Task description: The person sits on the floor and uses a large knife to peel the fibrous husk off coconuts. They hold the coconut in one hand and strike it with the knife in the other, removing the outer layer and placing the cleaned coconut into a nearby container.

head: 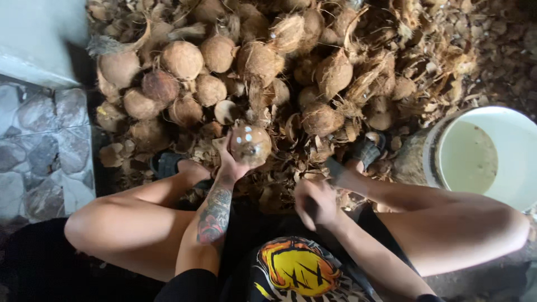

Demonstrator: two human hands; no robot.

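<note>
Coconut pile (224, 72) ahead, white bucket (447, 126) to right.

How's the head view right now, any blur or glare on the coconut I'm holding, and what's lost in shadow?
Head view: the peeled coconut in the left hand shows small bright glare spots; the right hand is slightly motion-blurred, whatever it grips unclear; the white bucket is brightly lit; bottom corners fall into dark shadow.

One view only, from the head, looking steeply down over the seated person's lap and knees. It faces forward onto the coconut heap (246, 72), which fills the upper frame. The camera sits close: both forearms cross the lower half. Stone flooring (39, 145) runs along the left edge, a white bucket (520, 184) at the right edge.
</note>
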